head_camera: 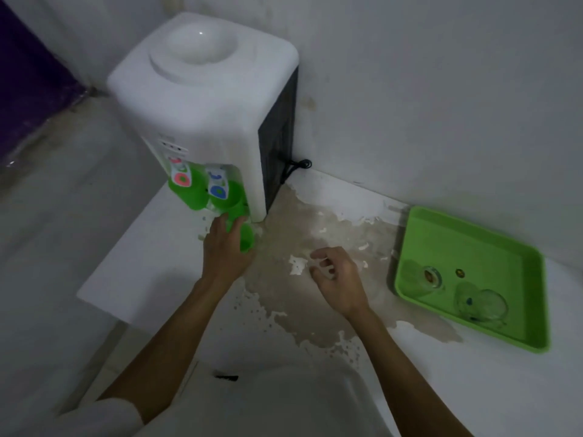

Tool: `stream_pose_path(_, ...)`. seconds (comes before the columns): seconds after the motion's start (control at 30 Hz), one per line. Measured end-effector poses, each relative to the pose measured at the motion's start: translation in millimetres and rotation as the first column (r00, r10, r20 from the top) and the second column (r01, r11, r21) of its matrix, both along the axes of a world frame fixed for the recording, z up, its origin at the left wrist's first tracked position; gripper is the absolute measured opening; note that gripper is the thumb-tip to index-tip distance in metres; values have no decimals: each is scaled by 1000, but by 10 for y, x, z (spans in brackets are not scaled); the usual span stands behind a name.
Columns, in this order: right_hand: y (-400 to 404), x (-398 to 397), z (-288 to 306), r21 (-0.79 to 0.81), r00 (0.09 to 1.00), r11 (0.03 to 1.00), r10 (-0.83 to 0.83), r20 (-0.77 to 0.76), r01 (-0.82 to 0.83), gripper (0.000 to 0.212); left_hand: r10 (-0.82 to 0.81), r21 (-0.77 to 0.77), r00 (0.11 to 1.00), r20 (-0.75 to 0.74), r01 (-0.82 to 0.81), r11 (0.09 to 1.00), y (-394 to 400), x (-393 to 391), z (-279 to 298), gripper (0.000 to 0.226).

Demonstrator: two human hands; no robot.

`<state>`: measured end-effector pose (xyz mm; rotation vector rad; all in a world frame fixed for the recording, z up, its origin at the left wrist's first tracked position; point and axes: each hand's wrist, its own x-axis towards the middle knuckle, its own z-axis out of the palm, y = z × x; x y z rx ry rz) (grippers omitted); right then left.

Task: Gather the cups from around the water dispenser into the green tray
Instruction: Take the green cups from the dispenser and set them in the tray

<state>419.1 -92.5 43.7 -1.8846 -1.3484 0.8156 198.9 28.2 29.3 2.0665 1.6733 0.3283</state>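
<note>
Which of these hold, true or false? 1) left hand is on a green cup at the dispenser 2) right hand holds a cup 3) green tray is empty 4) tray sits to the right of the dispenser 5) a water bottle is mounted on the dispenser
1) True: the left hand grips a green cup at the foot of the water dispenser.
2) False: the right hand is empty, fingers loosely curled above the counter.
3) False: the green tray already holds two clear glass cups.
4) True.
5) False: the dispenser's top well is bare.
</note>
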Motion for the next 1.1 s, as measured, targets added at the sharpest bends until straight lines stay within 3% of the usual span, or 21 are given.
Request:
stream_pose_path(0.13, 52, -66, 1, -5, 1000, 1000, 6, -9, -6, 21, -10, -155, 1000, 1, 10, 988, 131, -82, -86, 75)
stream_pose_path(0.3, -25, 38, 7, -9, 999, 1000, -20, -29, 19, 24, -27, -126, 997, 75, 36, 991, 112, -36, -47, 64)
stream_pose_path(0.47, -223, 276, -52, -47, 982, 992, -126, -137, 121, 20, -81, -129, 971, 227, 112, 985, -1, 255, 116, 74)
stream_pose_path(0.6, -405, 507, -44, -73, 918, 963, -270, -291, 260, 6, -128, -147, 899, 419, 206, 968, -198, 728, 332, 74)
stream_pose_path(0.67, -544, 686, 8, -136, 799, 918, -392, -456, 373, 8, -149, -172, 849, 507, 269, 948, -352, 1072, 433, 73)
stream_pose_path(0.77, -734, 971, 57, -310, 568, 858, -506, -649, 410, 33, -175, -204, 805, 567, 344, 917, -639, 1555, 566, 74)
stream_pose_path(0.93, -1032, 1449, 144, -376, 148, 830, -468, -871, 412, 48, -233, -183, 744, 626, 430, 884, -1044, 2228, 607, 66)
stream_pose_path(0.97, -1324, 2151, 20, -422, 31, 795, -482, -876, 436, 48, -255, -218, 748, 612, 470, 855, -1282, 3034, 475, 66)
stream_pose_path(1.1, -1376, 2418, 4, -413, -7, 788, -461, -887, 458, 50, -196, -277, 720, 666, 482, 831, -1384, 3268, 494, 70)
